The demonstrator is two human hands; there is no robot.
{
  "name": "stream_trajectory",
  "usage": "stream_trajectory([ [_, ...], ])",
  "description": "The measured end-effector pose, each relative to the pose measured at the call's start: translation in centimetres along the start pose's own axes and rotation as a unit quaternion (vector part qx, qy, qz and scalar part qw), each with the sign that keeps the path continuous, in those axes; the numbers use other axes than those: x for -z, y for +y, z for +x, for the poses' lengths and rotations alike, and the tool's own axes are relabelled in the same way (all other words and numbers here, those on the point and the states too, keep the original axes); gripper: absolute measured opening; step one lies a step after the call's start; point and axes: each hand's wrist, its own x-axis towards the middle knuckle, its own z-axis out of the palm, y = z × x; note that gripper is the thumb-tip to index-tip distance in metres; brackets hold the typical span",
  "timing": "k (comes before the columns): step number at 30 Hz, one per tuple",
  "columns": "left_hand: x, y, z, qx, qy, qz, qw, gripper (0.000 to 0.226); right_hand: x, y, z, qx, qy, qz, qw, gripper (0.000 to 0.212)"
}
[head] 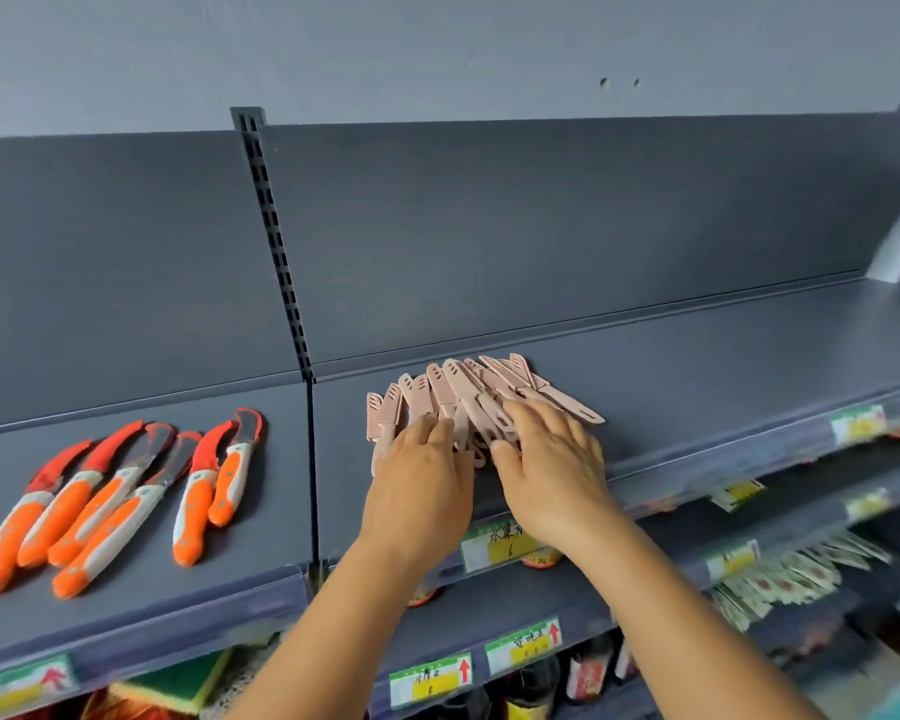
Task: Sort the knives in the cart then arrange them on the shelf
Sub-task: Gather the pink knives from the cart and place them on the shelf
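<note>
orange knives (pixel 120 491): six lie in a fanned row on the left bay of the shelf (pixel 697 366), well to the left of the fingers, handles toward the shelf edge; I judge this kind is already sorted and laid out.
left hand (pixel 419 480): palm down, fingers (pixel 430 428) spread and almost flat on the left side of the pink heap; it presses, it does not grip any knife.
pink knives (pixel 463 397): a loose fan of sheathed knives, under and just beyond both sets of fingers, probably held so to spread them evenly.
right hand (pixel 552 470): also flat and opened, resting on the right side of the heap.
hidden: the pink handles under the palms, so no count; the cart is out of view.
price labels (pixel 505 545): writing too blurred to read.
</note>
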Motion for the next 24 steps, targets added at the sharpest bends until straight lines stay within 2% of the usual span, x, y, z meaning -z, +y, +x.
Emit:
stream_trajectory([
  [7,1.7,1.9,-10.5,-0.068,-0.066,-0.045,0.994,0.044,-1.2,0.8,-11.9,-0.09,-0.024,0.013,0.996,0.055],
  [12,0.8,2.6,-17.9,-0.115,-0.155,-0.046,0.98,0.046,-3.0,1.6,-21.1,-0.183,-0.045,0.022,0.982,0.055],
  [20,-4.1,5.9,-28.2,-0.189,-0.295,-0.06,0.935,0.029,-5.4,4.5,-34.5,-0.34,-0.075,0.018,0.937,0.053],
  [24,-6.2,8.8,-32.5,-0.227,-0.358,-0.049,0.905,0.041,-5.5,6.4,-41.1,-0.408,-0.069,0.025,0.91,0.053],
])
